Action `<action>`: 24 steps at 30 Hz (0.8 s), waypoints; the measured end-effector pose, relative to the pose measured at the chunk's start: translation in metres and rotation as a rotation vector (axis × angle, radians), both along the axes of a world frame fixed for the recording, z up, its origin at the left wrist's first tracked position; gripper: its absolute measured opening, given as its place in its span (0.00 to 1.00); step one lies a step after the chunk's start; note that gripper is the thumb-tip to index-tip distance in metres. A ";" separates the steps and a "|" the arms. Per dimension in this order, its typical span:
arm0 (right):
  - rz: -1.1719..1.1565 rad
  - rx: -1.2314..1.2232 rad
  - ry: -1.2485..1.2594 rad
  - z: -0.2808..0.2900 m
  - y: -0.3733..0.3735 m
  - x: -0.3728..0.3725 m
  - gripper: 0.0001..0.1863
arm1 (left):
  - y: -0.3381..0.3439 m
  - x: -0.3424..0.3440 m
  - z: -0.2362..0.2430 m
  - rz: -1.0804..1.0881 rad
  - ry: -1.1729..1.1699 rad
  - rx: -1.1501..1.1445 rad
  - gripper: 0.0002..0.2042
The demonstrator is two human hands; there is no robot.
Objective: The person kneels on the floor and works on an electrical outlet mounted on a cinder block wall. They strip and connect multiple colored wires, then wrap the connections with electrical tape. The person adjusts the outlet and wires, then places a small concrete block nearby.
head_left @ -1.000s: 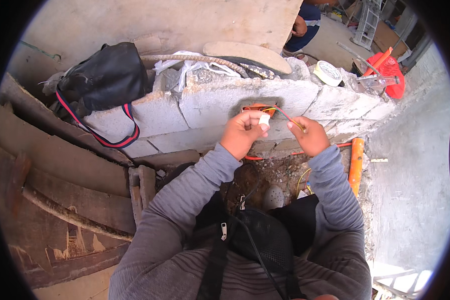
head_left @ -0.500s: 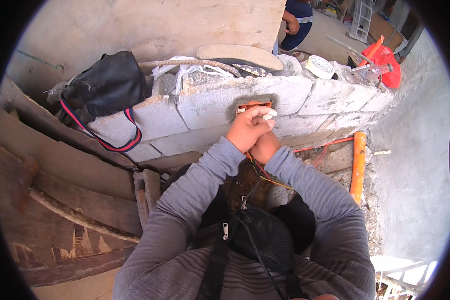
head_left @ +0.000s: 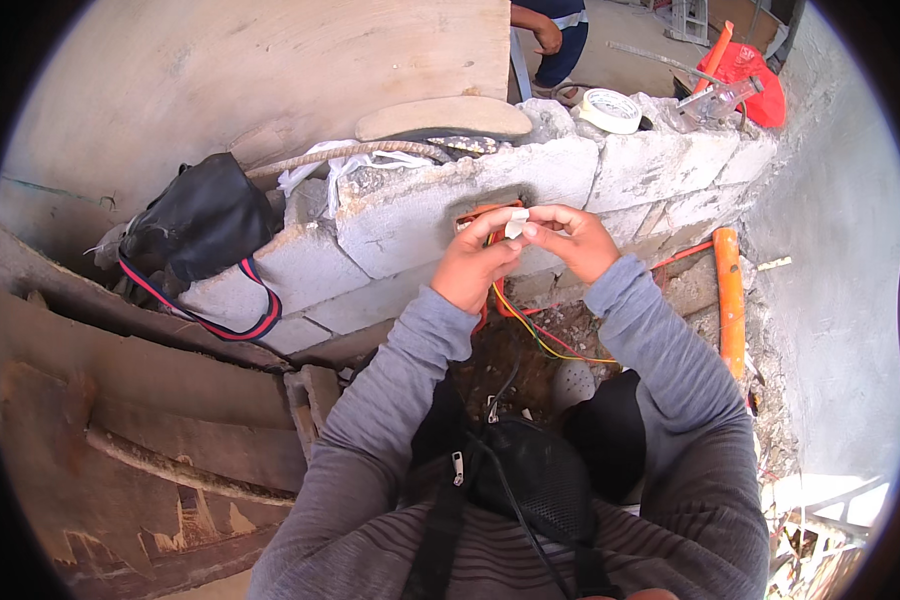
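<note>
Nearest my remote view, red and yellow wires [head_left: 505, 299] hang slack; I judge the wiring unfinished. Beyond them, the left hand [head_left: 469, 268] and right hand [head_left: 587, 245] meet, the fingertips of both pinching a small white piece [head_left: 515, 226] just in front of the orange box [head_left: 482, 211]. Farther, I see that box already set in the block wall [head_left: 410, 222], no cover visible; the hands hide part of its opening.
</note>
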State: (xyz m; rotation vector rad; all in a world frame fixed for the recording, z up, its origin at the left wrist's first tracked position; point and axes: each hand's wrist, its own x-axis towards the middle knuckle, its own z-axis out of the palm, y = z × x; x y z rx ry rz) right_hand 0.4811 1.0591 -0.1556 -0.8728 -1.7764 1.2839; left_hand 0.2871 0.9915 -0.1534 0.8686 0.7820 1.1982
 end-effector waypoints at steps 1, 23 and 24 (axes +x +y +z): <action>0.006 -0.006 0.032 -0.001 -0.002 -0.004 0.18 | 0.000 0.000 -0.003 0.008 -0.004 -0.006 0.23; 0.315 -0.256 -0.440 0.012 0.009 0.039 0.13 | -0.004 0.017 -0.037 0.379 0.875 0.632 0.18; 0.319 -0.212 -0.435 0.008 0.013 0.042 0.12 | -0.001 0.016 -0.042 0.413 0.849 0.638 0.18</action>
